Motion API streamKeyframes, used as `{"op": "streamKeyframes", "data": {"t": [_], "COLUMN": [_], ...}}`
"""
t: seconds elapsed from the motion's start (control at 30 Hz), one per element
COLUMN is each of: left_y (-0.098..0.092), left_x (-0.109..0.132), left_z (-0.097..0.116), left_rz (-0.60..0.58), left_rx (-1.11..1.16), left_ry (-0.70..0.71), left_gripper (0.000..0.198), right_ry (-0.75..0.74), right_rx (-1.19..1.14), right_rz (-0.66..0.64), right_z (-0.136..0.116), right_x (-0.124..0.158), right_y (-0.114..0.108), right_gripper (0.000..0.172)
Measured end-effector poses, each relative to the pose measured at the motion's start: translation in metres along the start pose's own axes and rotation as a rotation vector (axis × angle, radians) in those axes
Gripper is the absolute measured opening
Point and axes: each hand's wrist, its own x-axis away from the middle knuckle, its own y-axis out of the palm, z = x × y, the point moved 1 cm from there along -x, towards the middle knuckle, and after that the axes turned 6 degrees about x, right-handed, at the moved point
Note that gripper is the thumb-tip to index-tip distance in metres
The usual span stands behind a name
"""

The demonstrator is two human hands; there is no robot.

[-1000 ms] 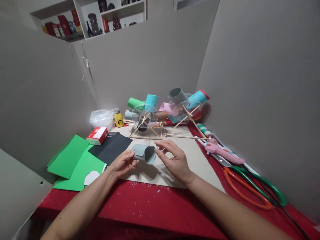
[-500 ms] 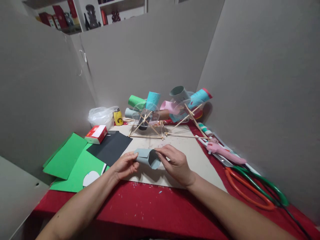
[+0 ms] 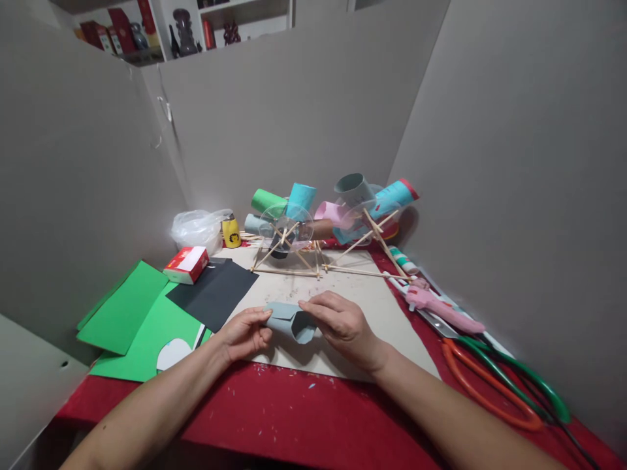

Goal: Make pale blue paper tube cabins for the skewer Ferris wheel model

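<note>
A grey-blue paper tube [image 3: 289, 320] lies sideways between both my hands, just above a beige cardboard sheet [image 3: 362, 300]. My left hand [image 3: 242, 333] pinches its left end with fingers closed on it. My right hand [image 3: 343, 323] presses on its open right end, fingers curled over the rim. Behind them stands a wheel model of wooden sticks [image 3: 313, 258] carrying several coloured paper tubes [image 3: 300, 198] and clear discs.
Green paper sheets [image 3: 132, 313] and a black sheet [image 3: 213, 294] lie at the left, with a red-white box [image 3: 186, 263], a plastic bag [image 3: 198, 228] and a yellow bottle [image 3: 231, 232]. A pink glue gun [image 3: 441, 310] and orange and green scissors [image 3: 494, 378] lie at the right. Grey partition walls enclose the red table.
Both hands have lowered the grey-blue tube toward the cardboard and nearer to me. My right hand went from spread fingers beside the tube to pressing on its open end, which looks flatter.
</note>
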Motion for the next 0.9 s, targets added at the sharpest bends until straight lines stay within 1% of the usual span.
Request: {"op": "streamKeyframes", "data": {"t": [0.07, 0.17, 0.3, 0.43, 0.53, 0.6, 0.67, 0.73, 0.77, 0.8, 0.83, 0.9], "left_y": [0.000, 0.000, 0.000, 0.001, 0.001, 0.001, 0.000, -0.001, -0.002, -0.002, -0.002, -0.003], "left_x": [0.000, 0.000, 0.001, 0.000, 0.000, 0.000, 0.000, 0.000, 0.000, 0.000, 0.000, 0.000], "left_z": [0.000, -0.001, -0.001, -0.002, -0.004, -0.004, -0.003, -0.001, 0.000, 0.001, 0.002, 0.001], "left_rz": [-0.002, 0.015, 0.055, 0.056, 0.074, 0.090, 0.104, 0.111, 0.110, 0.104, 0.099, 0.092], "left_rx": [0.010, 0.031, 0.076, 0.073, 0.062, 0.064, 0.083, 0.107, 0.117, 0.124, 0.129, 0.138], "left_ry": [-0.009, -0.024, -0.003, -0.006, -0.017, -0.008, 0.021, 0.059, 0.076, 0.091, 0.104, 0.122], "left_gripper": [0.018, 0.018, 0.016, 0.015, 0.018, 0.021, 0.023, 0.022, 0.022, 0.021, 0.020, 0.021], "right_ry": [0.014, 0.079, 0.143, 0.116, 0.094, 0.109, 0.186, 0.316, 0.390, 0.463, 0.535, 0.669], "right_rx": [0.003, -0.034, -0.076, -0.072, -0.073, -0.085, -0.098, -0.103, -0.105, -0.116, -0.144, -0.246], "right_rz": [-0.021, -0.045, -0.023, -0.017, -0.033, -0.021, 0.030, 0.075, 0.068, 0.029, -0.042, -0.231], "right_z": [0.001, 0.001, 0.001, 0.002, 0.003, 0.002, 0.002, 0.003, 0.003, 0.004, 0.005, 0.005], "right_x": [0.000, -0.001, -0.002, -0.001, -0.001, -0.002, -0.004, -0.006, -0.007, -0.007, -0.006, -0.004], "right_y": [0.000, 0.000, -0.002, -0.003, -0.002, -0.003, -0.005, -0.006, -0.006, -0.005, -0.003, 0.004], "right_gripper": [0.031, 0.029, 0.033, 0.031, 0.028, 0.026, 0.023, 0.015, 0.015, 0.022, 0.031, 0.041]}}
